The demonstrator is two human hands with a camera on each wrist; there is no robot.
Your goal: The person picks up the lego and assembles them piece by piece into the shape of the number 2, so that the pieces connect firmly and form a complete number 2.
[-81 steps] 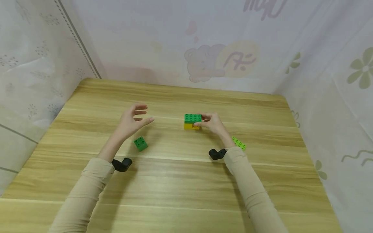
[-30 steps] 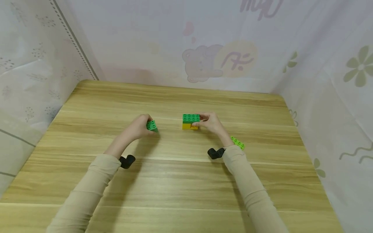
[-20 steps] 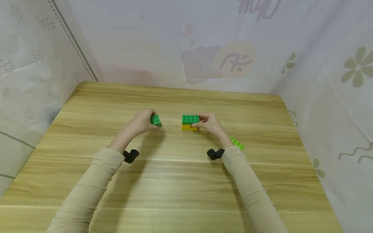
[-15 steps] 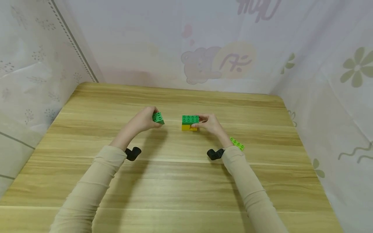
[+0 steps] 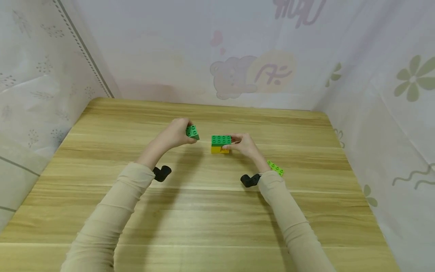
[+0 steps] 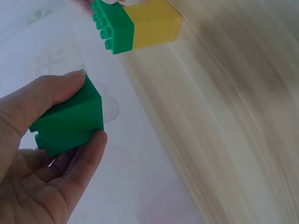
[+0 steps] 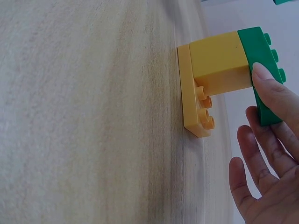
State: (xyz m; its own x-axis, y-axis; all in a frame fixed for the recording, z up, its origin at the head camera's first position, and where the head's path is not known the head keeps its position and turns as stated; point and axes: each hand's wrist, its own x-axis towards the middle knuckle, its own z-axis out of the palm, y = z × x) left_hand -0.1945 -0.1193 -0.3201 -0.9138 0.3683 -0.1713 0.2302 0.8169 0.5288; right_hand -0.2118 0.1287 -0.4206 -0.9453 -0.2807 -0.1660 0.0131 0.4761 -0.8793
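Observation:
In the head view, my left hand (image 5: pixel 175 134) pinches a square green toy brick (image 5: pixel 192 132) between thumb and fingers, raised above the table. The left wrist view shows that brick's studs turned toward my palm. To its right stands a small stack of bricks. A long green brick (image 5: pixel 221 140) tops it, over a yellow brick (image 7: pixel 219 60) set on one end of a flat orange-yellow plate (image 7: pixel 189 93) with bare studs at the other end. My right hand (image 5: pixel 246 145) pinches the overhanging end of the long green brick, thumb on the near side. The two green bricks are apart.
A lime-green studded brick (image 5: pixel 276 168) lies on the wooden table (image 5: pixel 204 226), partly behind my right forearm. Black wrist cameras (image 5: pixel 162 173) sit at both cuffs. Patterned cloth (image 5: pixel 153 56) hangs behind the table and at both sides.
My left hand took hold of the square green brick, lifted it, and has carried it right and away toward the stack. My right hand keeps its grip, and the stack stays put.

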